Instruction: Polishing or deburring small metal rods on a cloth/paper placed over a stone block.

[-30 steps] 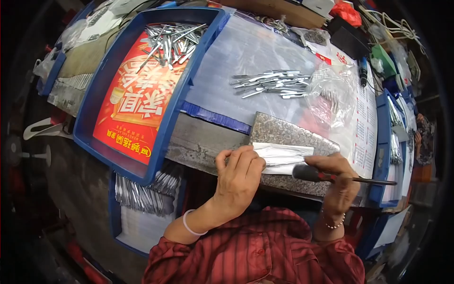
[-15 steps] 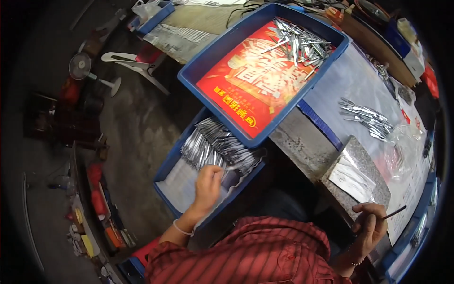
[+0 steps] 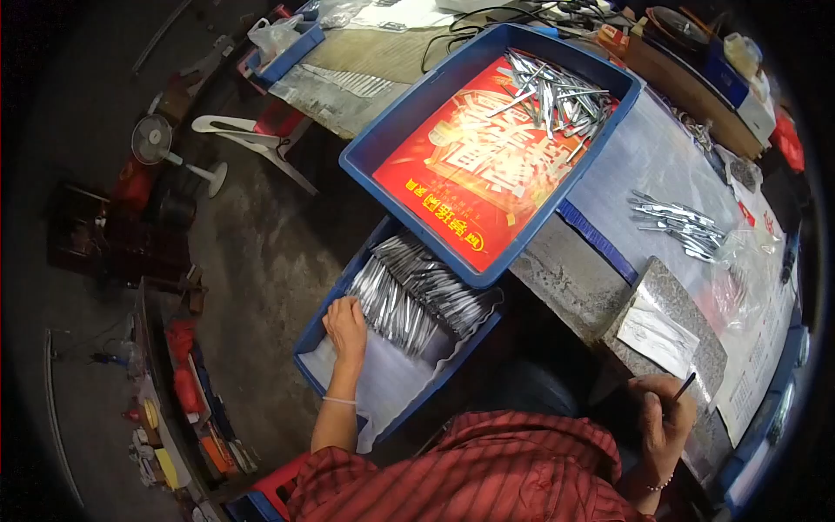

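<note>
My left hand (image 3: 346, 329) is over the left side of the lower blue tray (image 3: 306, 365), at the end of a row of slim, shiny metal pieces (image 3: 391, 309) shaped like tweezers. Its fingers are bent down together, and what they hold, if anything, is hidden. A second, darker row of the same pieces lies behind, and pale sheeting lines the tray. At the bench's near edge, my right hand (image 3: 665, 422) is closed around a thin dark stick (image 3: 686, 385) that points up. Close by, a white pad (image 3: 657, 337) rests on a speckled stone slab (image 3: 706, 335).
A larger blue tray (image 3: 370, 178) with a red printed sheet overhangs the lower one and holds a loose metal heap (image 3: 557, 96). Another metal pile (image 3: 678, 224) lies on the bench. A white chair (image 3: 252, 130) and a fan (image 3: 152, 139) stand left.
My left hand has moved left, from the middle of the lower tray to its left side. My right hand has shifted slightly left and the stick has tilted more upright. The view has shifted slightly.
</note>
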Motion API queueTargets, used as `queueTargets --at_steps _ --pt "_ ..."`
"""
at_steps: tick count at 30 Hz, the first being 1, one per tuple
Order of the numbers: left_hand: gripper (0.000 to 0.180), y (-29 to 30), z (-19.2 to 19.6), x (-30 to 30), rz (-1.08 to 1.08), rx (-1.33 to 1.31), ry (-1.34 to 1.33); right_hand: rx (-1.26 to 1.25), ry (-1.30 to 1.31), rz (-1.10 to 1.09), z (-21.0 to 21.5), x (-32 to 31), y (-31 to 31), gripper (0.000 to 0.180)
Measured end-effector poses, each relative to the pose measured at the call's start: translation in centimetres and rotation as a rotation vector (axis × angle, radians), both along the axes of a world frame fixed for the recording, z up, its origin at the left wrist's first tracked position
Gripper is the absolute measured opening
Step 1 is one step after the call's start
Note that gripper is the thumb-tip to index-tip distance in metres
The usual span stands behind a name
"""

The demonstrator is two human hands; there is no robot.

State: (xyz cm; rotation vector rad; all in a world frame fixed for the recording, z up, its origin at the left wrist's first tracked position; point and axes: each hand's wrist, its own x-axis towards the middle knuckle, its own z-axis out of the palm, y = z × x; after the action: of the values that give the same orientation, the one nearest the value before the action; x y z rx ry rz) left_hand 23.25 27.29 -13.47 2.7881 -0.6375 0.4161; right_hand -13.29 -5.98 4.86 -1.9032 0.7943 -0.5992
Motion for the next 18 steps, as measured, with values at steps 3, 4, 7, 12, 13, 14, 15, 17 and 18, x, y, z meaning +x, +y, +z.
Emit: queueTargets --at_steps 3,4,7,12,13,14,15,17,18 --pt "0.009 -2.1 1.9 -1.5 -0.09 -0.03 -0.034 -0.013 -0.036 -0.026 -0.3 -0.6 -0.1 0.012" --pt "0.008 -3.2 2.9 -2.3 -0.148 -0.064 -0.049 -0.017 -0.037 -0.047 -0.5 -0.9 -0.1 0.012" --pt "0.006 -7.3 7.2 -5.6 -0.324 -0.213 0.047 -0.023 -0.011 -0.01 -0.5 -1.7 -0.7 0.015" --pt "0.017 -14.8 14.1 -12.7 -0.658 -0.406 0.23 0.031 -0.015 0.067 0.0 -2.1 -1.9 0.014" --pt "0.019 -16.9 15.0 -13.7 -0.753 -0.459 0.263 -0.001 -0.028 0.055 -0.1 -2.7 -2.1 0.012" --pt "0.021 -18.8 15.7 -14.5 -0.835 -0.477 0.282 -0.016 -0.025 0.017 -0.4 -3.4 -2.1 0.012" --pt "0.019 -21.3 16.4 -15.1 -0.921 -0.512 0.306 0.029 -0.055 -0.023 -0.7 -4.2 -2.1 0.011" --pt "0.016 -26.2 17.0 -15.9 -1.03 -0.533 0.413 0.105 -0.109 -0.085 -1.1 -5.6 -2.2 0.008" --pt "0.015 -28.8 17.0 -15.9 -1.071 -0.541 0.392 0.097 -0.11 -0.103 -1.2 -6.3 -2.3 0.008"
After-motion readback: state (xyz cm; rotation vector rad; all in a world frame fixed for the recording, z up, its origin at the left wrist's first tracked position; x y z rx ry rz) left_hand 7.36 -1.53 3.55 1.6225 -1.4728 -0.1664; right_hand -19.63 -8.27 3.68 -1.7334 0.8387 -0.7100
